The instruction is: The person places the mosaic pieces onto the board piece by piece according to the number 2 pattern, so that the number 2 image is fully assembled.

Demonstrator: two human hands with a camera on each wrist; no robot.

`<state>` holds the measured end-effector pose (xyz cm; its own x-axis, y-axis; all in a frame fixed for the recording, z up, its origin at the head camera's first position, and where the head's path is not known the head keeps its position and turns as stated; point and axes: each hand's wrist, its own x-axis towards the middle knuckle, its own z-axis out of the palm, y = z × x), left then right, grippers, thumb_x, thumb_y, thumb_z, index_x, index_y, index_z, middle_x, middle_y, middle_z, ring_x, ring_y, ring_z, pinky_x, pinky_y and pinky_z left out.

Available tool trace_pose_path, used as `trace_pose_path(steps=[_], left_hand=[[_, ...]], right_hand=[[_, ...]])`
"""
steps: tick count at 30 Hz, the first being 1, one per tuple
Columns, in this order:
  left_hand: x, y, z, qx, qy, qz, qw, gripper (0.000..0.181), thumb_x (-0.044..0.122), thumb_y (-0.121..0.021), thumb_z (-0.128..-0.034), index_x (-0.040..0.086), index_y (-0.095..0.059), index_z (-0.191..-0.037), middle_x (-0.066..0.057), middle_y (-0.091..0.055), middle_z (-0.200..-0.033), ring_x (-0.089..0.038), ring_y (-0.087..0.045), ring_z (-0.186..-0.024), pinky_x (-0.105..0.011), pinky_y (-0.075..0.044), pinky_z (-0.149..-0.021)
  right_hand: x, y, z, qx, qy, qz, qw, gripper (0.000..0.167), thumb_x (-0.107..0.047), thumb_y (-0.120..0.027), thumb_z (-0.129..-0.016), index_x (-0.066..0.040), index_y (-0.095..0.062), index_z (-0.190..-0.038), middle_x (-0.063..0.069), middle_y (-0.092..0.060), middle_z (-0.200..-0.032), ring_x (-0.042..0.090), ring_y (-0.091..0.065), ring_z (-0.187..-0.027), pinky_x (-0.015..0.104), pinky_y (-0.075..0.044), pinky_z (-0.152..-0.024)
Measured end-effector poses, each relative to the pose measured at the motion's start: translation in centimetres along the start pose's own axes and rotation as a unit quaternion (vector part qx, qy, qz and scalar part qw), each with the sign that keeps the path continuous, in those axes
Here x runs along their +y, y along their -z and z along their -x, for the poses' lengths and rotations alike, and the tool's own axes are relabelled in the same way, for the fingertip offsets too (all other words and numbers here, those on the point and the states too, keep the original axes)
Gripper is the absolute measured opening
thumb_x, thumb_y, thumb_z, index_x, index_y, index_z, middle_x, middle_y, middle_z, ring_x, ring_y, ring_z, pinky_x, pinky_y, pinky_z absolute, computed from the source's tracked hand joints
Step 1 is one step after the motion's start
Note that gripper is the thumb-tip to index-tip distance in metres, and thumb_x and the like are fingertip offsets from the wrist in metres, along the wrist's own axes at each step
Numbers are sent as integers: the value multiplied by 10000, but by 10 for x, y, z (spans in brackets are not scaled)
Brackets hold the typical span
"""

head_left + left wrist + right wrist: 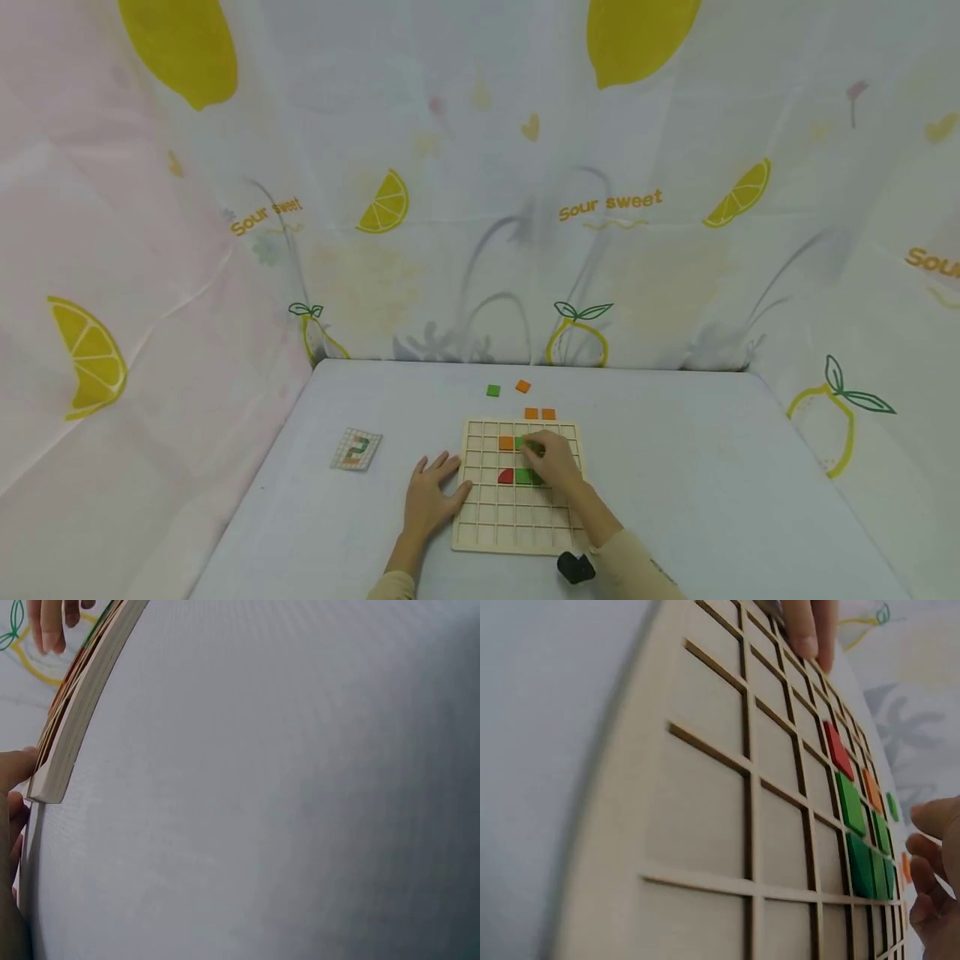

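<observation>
A wooden grid board lies on the table. My left hand rests at its left edge, thumb on the rim and fingers spread. My right hand hovers over the upper part, fingers bent loosely near a green square tile; nothing shows between them in the wrist views. Left of that tile sits an orange square tile. Lower in the grid are a red rounded tile, a green square tile and a dark green tile. My right hand partly hides the tiles in the head view.
Beyond the board lie a loose green tile and several orange tiles. A card with a printed grid pattern lies to the left. Near the board's lower right corner is a black object. Printed cloth walls surround the table.
</observation>
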<state>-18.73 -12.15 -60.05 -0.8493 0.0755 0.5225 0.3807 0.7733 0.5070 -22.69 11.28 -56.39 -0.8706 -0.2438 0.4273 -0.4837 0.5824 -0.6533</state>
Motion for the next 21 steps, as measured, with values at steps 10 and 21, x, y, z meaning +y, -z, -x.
trace_pose_path(steps=[10, 21], left_hand=[[0, -2, 0, 53, -71, 73, 9999, 392, 250, -766, -692, 31, -721, -1015, -106, -713, -1014, -308, -649, -1018, -534, -391, -1005], [-2, -1, -1, 227, -235, 34, 9995, 384, 240, -770, -681, 28, -723, -999, -116, -716, -994, -312, -657, -997, -546, -409, -980]], right_hand=[[44, 13, -39, 36, -408, 1117, 9929, 169, -10, -609, -854, 65, -693, -980, 241, -628, -957, 399, -599, -866, 498, -532, -766], [53, 26, -61, -550, -1562, 995, 9812, 220, -138, -691, -801, 32, -705, -940, 147, -690, -919, 302, -646, -861, 420, -551, -725]])
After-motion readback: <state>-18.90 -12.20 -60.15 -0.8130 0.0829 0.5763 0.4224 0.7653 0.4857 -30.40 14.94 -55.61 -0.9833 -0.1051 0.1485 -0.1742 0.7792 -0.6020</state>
